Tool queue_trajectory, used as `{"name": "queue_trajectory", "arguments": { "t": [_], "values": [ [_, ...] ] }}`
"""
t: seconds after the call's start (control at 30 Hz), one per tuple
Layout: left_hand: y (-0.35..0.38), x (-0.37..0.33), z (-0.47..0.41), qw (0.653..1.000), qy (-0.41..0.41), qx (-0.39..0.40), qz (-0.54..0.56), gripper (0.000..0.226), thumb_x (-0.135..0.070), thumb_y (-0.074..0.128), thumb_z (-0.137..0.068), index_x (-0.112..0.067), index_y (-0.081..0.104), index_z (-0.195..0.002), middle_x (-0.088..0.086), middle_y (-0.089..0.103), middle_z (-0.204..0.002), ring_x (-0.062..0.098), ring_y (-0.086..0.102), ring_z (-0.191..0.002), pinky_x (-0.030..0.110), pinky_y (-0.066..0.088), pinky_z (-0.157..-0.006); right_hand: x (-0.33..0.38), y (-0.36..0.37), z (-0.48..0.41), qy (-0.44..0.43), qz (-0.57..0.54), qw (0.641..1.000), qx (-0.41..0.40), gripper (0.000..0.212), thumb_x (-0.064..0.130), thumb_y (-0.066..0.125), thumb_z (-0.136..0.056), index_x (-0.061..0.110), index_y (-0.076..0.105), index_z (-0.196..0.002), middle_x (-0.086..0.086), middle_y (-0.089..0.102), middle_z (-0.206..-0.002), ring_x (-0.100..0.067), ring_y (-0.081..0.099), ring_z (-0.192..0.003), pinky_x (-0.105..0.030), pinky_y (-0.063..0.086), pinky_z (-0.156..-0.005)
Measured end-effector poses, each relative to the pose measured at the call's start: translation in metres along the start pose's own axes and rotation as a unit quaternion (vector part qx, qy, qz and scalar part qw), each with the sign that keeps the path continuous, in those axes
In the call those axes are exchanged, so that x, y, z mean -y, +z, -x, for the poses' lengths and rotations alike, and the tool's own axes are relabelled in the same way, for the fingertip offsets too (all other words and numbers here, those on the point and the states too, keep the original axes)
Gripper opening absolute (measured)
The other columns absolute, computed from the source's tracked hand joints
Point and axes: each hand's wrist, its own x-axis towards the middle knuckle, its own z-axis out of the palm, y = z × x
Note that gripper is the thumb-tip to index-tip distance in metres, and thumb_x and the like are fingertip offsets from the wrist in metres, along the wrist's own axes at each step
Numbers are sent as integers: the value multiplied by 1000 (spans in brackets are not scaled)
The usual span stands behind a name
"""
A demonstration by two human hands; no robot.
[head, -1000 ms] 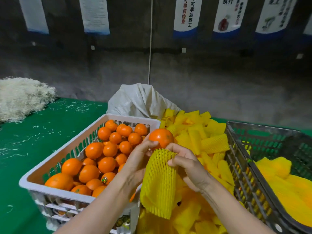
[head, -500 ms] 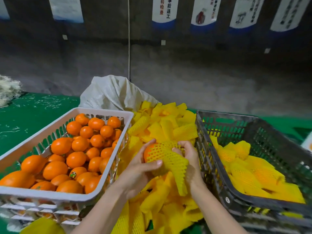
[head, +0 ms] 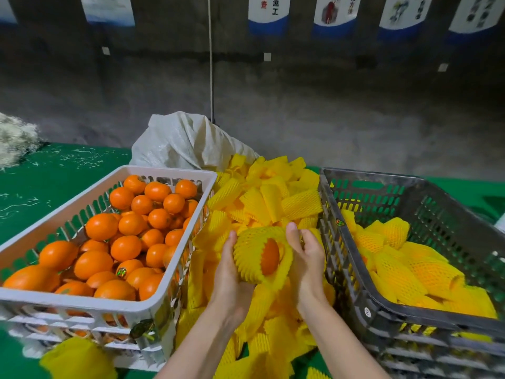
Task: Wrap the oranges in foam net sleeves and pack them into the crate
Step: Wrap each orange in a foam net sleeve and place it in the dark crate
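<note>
hidden: most of orange (head: 270, 257) inside foam net sleeve (head: 250, 248), left hand (head: 229, 274) fingers behind it | cut off: white crate (head: 82, 303) by picture's left edge, dark crate (head: 451, 220) by right, wall posters (head: 269, 12) by top | blurred: poster print, yellow lump (head: 79, 359) at near edge of table (head: 54, 192) | unreadable: sticker (head: 121, 272) inside white crate

Green table (head: 54, 187): white crate (head: 82, 305) left, foam net sleeves (head: 273, 198) middle, dark crate (head: 355, 283) right, woven sack (head: 177, 143) behind, fibre heap (head: 13, 140) far-left edge.

We are seeing a white woven sack (head: 177, 143) slumping at the far edge of the green counter (head: 54, 181). A pale fibrous heap (head: 13, 140) is sitting at its far left corner, with loose strands (head: 82, 160) lying nearby. Posters (head: 269, 12) are hanging along the grey wall (head: 355, 105), and a cord (head: 210, 64) is dangling down it.
</note>
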Motion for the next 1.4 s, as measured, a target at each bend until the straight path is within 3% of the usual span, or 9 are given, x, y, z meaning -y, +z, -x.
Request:
{"name": "queue_trajectory", "arguments": {
  "t": [0.27, 0.4, 0.57, 0.7, 0.8, 0.93, 1.17, 1.3, 1.4],
  "values": [
    [8, -5, -3, 999, 36, 13, 15, 44, -39, 48, -92, -27, 78, -61, 4, 75, -77, 17, 73, -70, 28, 56, -53, -4, 8, 0, 156, -130, 977, 60, 26, 11, 48, -94, 17, 64, -75, -5, 67, -79, -20, 60, -75, -38, 49, -70],
    [8, -6, -3, 990, 94, -6, -107, 33, -45, 52, -90, -25, 75, -76, -4, 75, -81, 10, 71, -76, 31, 52, -68, -5, -1, 2, 242, -188, 939, 156, 51, 36, 29, -100, 23, 71, -74, 7, 73, -72, -10, 69, -67, -34, 53, -63],
    [8, -5, -7, 949, 195, -64, -241, 34, -48, 52, -90, -21, 71, -80, 0, 68, -92, 11, 65, -86, 26, 49, -69, -5, 7, 10, 280, -208, 927, 139, 37, 31, 28, -101, 16, 51, -126, -10, 55, -129, -2, 65, -80, -22, 50, -72],
    [4, -7, -12, 967, 162, -85, -175, 37, -35, 58, -92, -8, 64, -68, 6, 69, -73, 17, 69, -71, 29, 54, -61, -13, 5, 14, 343, -257, 897, 110, 30, 15, 38, -100, 18, 50, -127, 2, 57, -122, -14, 57, -108, -20, 50, -78],
    [0, -6, -11, 983, 128, -65, -118, 37, -37, 55, -91, -7, 63, -71, 1, 71, -65, 13, 70, -64, 23, 54, -52, -8, 7, 11, 294, -289, 904, 114, 38, 24, 36, -100, 26, 74, -97, 1, 72, -97, -14, 67, -89, -36, 48, -83],
    [0, -8, -10, 972, 176, -57, -143, 39, -45, 57, -77, -10, 46, -64, 2, 48, -51, 13, 50, -52, 23, 41, -49, 2, 15, 8, 270, -325, 903, 76, 38, 30, 43, -94, 12, 53, -126, -17, 60, -116, -30, 55, -104, -45, 40, -97],
    [-8, -3, -8, 927, 270, -36, -257, 68, -44, 53, -79, 22, 51, -61, 40, 52, -61, 24, 47, -62, 38, 40, -58, -8, 12, 9, 249, -307, 913, 104, 47, 31, 44, -93, 19, 72, -58, -1, 68, -65, -12, 65, -58, -28, 49, -61],
    [-10, -6, -12, 908, 221, -60, -351, 63, -52, 53, -74, 11, 63, -73, 24, 67, -75, 19, 59, -74, 37, 49, -68, -5, 10, 13, 220, -281, 923, 144, 44, 34, 46, -90, 22, 76, -61, 0, 71, -68, -10, 67, -60, -22, 53, -54],
    [-11, -20, -11, 945, -8, -32, -327, 63, -72, 46, -68, -21, 63, -100, 2, 69, -100, 20, 66, -94, 37, 56, -72, 0, 4, 12, 136, -173, 967, 130, 29, 42, 59, -77, 20, 74, -88, -9, 70, -92, -21, 67, -91, -39, 55, -82]
  ]
}}
